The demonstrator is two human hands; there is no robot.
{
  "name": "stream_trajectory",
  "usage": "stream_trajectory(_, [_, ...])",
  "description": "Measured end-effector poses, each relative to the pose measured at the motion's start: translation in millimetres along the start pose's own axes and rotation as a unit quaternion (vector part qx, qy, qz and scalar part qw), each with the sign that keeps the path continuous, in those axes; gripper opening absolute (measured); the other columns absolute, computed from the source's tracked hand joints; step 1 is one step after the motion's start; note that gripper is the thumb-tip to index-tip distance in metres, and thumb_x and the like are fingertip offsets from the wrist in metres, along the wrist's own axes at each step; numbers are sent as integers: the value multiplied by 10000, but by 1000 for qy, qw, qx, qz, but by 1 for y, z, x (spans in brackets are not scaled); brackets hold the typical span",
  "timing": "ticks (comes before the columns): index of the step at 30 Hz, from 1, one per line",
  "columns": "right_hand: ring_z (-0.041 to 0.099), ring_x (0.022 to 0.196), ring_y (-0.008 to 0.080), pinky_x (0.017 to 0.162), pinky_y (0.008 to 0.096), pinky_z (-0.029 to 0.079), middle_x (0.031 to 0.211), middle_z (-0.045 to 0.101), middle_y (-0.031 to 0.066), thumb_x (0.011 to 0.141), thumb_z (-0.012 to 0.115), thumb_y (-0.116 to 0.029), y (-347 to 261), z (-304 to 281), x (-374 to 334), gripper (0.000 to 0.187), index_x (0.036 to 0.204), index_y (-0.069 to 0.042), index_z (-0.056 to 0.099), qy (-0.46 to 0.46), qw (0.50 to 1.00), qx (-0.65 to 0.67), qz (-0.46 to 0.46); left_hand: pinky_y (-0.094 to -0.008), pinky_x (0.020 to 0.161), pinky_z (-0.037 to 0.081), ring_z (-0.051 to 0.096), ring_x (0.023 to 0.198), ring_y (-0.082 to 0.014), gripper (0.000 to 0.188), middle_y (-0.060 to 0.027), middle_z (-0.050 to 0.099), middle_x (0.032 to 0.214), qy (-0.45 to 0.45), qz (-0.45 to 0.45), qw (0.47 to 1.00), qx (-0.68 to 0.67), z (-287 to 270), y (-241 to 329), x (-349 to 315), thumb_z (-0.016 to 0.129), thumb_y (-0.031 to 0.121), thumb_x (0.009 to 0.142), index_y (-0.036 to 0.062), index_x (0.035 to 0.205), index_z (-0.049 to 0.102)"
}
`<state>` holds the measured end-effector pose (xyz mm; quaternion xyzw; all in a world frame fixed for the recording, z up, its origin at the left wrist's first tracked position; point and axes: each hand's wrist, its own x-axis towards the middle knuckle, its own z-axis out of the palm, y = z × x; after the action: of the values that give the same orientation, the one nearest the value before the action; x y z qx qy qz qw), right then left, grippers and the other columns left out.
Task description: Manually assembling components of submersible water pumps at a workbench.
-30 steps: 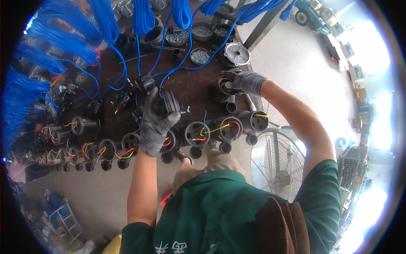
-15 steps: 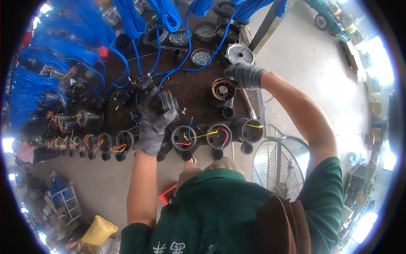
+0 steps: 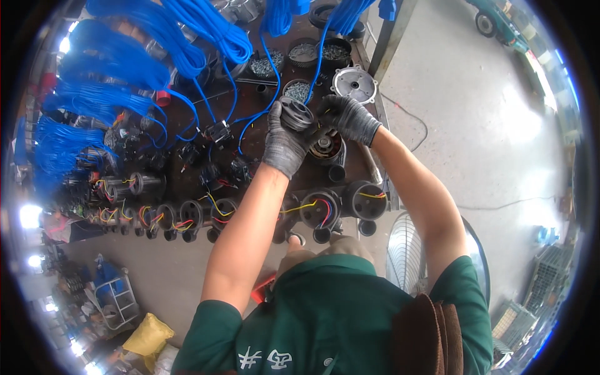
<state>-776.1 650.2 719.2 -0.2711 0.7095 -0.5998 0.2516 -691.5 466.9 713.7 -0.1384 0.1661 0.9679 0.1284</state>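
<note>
My left hand (image 3: 285,149), in a grey glove, is closed on a dark round ribbed part (image 3: 296,115), holding it tilted above the bench. Close to its right, my gloved right hand (image 3: 351,119) has its fingers curled together; whatever they hold is hidden. Below both hands stands an open cylindrical motor housing (image 3: 325,149) with copper windings and a shaft in the middle, partly covered by the gloves. A silver flanged cover (image 3: 354,85) lies just beyond my right hand.
Blue cable coils (image 3: 206,31) hang over the bench's far left. Bowls of screws (image 3: 267,64) stand at the back. Black housings (image 3: 320,209) with coloured wires line the near edge. A metal post (image 3: 394,40) rises at the right; a fan (image 3: 401,253) stands beside me.
My left hand has carried the round part rightward and away from me, beside my right hand. My right hand has shifted slightly left. The whole view has also shifted a little.
</note>
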Motion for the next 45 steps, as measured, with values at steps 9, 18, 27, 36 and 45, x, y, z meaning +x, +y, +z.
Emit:
stream_trajectory(9, [677,862,122,811,316,564,945,756,74,873,775,-141,-10,-8,-10,269,1103,-38,681,11,999,-25,18,-586,1121,459,517,1313,-421,890,-236,479,1470,70,66,994,57,5,-8,9,610,654,902,32,1491,368])
stream_trajectory(18, [656,966,404,879,475,543,957,695,160,862,732,-224,35,0,-3,276,1103,-89,721,-8,937,-308,-164,-600,970,588,606,1159,-474,734,-215,565,1308,111,109,987,28,-13,7,4,590,656,920,90,1373,477])
stream_trajectory(27, [687,919,405,801,479,562,943,720,187,870,704,-216,16,11,-2,239,1070,-87,731,13,906,-411,-100,-571,968,593,619,1162,-459,724,-223,600,1277,90,101,990,38,-12,9,-7,554,649,931,77,1370,488])
stream_trajectory(36, [704,910,387,807,406,571,963,731,195,861,732,-135,30,9,-9,263,1116,-69,728,79,971,-203,-98,-478,678,637,729,948,-403,614,-166,722,1156,92,0,975,203,-45,44,-16,581,521,846,94,1285,628])
stream_trajectory(45, [736,919,303,824,359,569,998,752,170,869,756,-137,41,10,-13,288,1141,-49,722,102,980,-148,-87,-439,624,633,743,877,-348,585,-144,737,1120,99,-24,964,246,-34,34,-17,548,515,870,95,1266,642])
